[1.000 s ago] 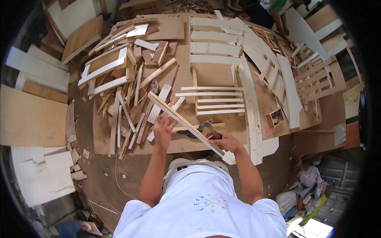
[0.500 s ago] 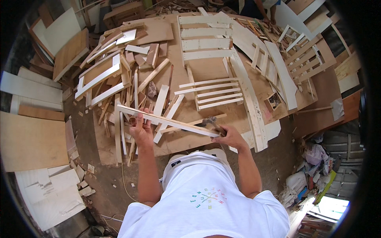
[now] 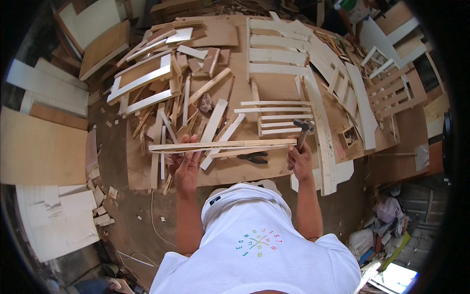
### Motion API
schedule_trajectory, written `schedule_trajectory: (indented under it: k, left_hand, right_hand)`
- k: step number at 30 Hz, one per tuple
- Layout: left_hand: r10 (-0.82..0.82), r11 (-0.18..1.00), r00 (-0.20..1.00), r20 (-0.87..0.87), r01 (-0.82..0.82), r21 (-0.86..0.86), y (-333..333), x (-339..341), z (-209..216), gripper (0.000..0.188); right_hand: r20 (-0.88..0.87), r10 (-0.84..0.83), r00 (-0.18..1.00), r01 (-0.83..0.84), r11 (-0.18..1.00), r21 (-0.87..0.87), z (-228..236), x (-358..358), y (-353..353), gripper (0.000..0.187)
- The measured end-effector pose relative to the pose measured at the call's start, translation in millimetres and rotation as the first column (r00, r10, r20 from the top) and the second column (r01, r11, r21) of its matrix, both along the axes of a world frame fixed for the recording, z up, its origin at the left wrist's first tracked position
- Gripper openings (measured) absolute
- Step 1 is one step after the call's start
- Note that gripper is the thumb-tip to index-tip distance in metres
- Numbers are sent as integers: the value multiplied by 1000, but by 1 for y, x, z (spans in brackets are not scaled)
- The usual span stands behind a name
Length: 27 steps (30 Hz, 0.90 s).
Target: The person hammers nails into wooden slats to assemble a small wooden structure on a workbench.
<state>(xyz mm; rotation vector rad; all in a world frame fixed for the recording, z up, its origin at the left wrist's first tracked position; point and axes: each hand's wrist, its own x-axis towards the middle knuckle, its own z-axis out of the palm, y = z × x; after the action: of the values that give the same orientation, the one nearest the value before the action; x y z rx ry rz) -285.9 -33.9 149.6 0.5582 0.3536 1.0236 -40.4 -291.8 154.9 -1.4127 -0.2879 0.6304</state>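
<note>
My left hand is closed around the left part of a long, thin wooden strip, held nearly level above the table's front. A narrow gap runs along its length, so it looks like two pieces lying together. In my right hand is a hammer, gripped by the handle with its dark head up. The strip's right end meets the hammer handle just above my fingers; whether my fingers also touch it I cannot tell. Dark-handled pliers lie on the table below the strip.
Loose wood offcuts pile up on the left of the brown worktable. A white slatted frame and a small slatted piece lie beyond my hands. Another person is at the far right. Sheets of board stand at left.
The strip has turned from sloping down rightward to nearly level. My right hand has brought the hammer from lying sideways to upright, and the pliers now show. The whole view has shifted slightly.
</note>
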Motion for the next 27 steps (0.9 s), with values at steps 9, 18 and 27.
schedule_trajectory:
  k: [9,18,27]
  left_hand:
    - [47,990,990,134,-64,124,17,-23,1,33]
    - [-44,978,980,196,2,208,21,-3,0,33]
    - [-73,983,995,66,61,174,10,12,20,50]
  right_hand:
    - [-15,109,994,-106,985,135,0,11,36,35]
    - [-66,97,993,-79,966,246,-1,29,32,39]
    - [-57,-16,998,30,966,256,1,30,23,45]
